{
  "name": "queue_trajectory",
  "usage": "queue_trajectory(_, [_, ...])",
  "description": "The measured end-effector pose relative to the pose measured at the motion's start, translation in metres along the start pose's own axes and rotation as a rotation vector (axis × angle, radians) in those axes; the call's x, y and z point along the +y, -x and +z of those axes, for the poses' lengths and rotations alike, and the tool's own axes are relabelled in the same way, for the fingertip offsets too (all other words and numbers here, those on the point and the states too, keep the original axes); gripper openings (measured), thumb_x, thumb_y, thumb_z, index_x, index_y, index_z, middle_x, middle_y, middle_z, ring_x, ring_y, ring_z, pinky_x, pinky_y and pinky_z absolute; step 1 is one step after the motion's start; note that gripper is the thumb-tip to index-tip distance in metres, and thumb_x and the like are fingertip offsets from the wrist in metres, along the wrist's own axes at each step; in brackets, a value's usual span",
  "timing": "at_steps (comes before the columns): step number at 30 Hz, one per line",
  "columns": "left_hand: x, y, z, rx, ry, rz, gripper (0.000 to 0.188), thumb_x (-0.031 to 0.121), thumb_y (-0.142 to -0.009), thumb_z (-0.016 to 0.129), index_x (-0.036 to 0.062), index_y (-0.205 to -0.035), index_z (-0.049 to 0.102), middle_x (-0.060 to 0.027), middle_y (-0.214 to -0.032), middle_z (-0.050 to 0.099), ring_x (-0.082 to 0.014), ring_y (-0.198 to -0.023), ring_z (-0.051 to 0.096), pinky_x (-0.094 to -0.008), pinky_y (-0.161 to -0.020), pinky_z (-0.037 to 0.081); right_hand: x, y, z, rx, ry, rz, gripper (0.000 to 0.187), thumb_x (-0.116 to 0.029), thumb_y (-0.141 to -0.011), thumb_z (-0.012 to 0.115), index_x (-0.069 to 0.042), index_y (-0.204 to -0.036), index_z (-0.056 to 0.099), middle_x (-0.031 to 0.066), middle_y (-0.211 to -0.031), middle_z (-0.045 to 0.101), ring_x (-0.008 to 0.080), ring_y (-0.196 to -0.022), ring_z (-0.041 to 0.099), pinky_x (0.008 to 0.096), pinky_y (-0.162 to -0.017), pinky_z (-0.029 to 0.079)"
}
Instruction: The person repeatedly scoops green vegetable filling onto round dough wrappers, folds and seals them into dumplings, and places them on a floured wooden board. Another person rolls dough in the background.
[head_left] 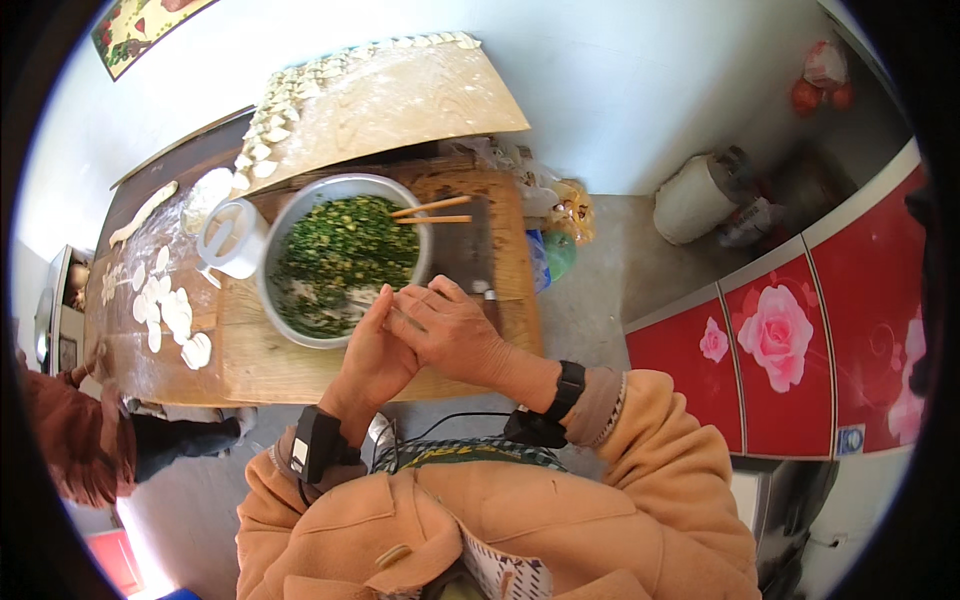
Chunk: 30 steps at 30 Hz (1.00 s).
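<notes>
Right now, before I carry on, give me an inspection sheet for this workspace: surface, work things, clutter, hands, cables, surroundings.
Surface: wooden table, floury on the left.
Work things: metal bowl of chopped green filling, with chopsticks over its right rim; dough pieces at left; dumplings along the edges of a board at the back.
Clutter: plastic bags beyond the table's right end.
Hands: left hand and right hand together by the bowl's near rim; anything inside is hidden.
Cables: black cable curving near the waist.
Surroundings: red cabinets at right; another person at left.
</notes>
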<state>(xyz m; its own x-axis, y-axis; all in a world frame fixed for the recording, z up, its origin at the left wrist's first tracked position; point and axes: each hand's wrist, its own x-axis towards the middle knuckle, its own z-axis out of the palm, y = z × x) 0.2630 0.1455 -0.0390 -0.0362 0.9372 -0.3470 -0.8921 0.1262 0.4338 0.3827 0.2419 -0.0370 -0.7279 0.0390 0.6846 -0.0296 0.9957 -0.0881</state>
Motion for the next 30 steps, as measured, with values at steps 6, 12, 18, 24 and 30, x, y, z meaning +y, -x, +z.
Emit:
queue_trajectory(6, [-0.099, -0.060, 0.063, 0.194, -0.074, 0.083, 0.040, 0.047, -0.101, 0.039, 0.0141, -0.115, 0.057, -0.0007, -0.115, 0.061, -0.0164, -0.107, 0.058, -0.0370, -0.095, 0.045, 0.071, 0.084, -0.055, 0.004, -0.119, -0.079, 0.025, -0.014, -0.075, 0.056, -0.004, -0.097, 0.062, 0.0104, -0.106, 0.059, 0.0254, -0.110, 0.053, 0.0426, -0.092, 0.040])
queue_trajectory(12, [-0.125, -0.094, 0.092, 0.397, -0.026, 0.288, 0.033, 0.042, -0.100, 0.045, 0.0154, -0.113, 0.058, 0.0003, -0.114, 0.061, -0.0151, -0.108, 0.057, -0.0337, -0.096, 0.044, 0.121, 0.081, -0.067, -0.021, -0.243, -0.224, 0.024, -0.014, -0.074, 0.056, -0.002, -0.094, 0.063, 0.0098, -0.102, 0.059, 0.0251, -0.106, 0.054, 0.0404, -0.090, 0.041])
queue_trajectory(18, [-0.103, -0.116, 0.096, 0.369, 0.075, 0.442, 0.034, 0.042, -0.100, 0.046, 0.0134, -0.114, 0.057, -0.0013, -0.115, 0.061, -0.0162, -0.109, 0.057, -0.0337, -0.098, 0.043, 0.146, 0.040, -0.063, 0.039, -0.263, -0.353, 0.027, -0.015, -0.072, 0.056, 0.001, -0.093, 0.063, 0.0105, -0.095, 0.058, 0.0274, -0.099, 0.055, 0.0396, -0.086, 0.043])
queue_trajectory(24, [-0.052, -0.114, 0.127, 0.205, -0.019, 0.552, 0.047, 0.038, -0.101, 0.044, 0.0064, -0.135, 0.044, -0.0098, -0.133, 0.053, -0.0232, -0.125, 0.049, -0.0409, -0.106, 0.037, 0.185, -0.024, -0.071, -0.088, -0.447, -0.253, 0.022, -0.011, -0.082, 0.053, 0.000, -0.099, 0.061, 0.0146, -0.100, 0.059, 0.0313, -0.096, 0.057, 0.0406, -0.082, 0.047])
queue_trajectory(30, [-0.042, -0.105, 0.120, 0.344, -0.110, 0.517, 0.067, 0.039, -0.092, 0.059, 0.0009, -0.142, 0.036, -0.0181, -0.145, 0.040, -0.0294, -0.135, 0.039, -0.0425, -0.110, 0.032, 0.328, -0.079, -0.034, -0.364, -1.352, 0.795, 0.036, -0.032, -0.105, 0.036, -0.006, -0.124, 0.052, 0.0106, -0.106, 0.062, 0.0170, -0.088, 0.062, 0.0283, -0.075, 0.052])
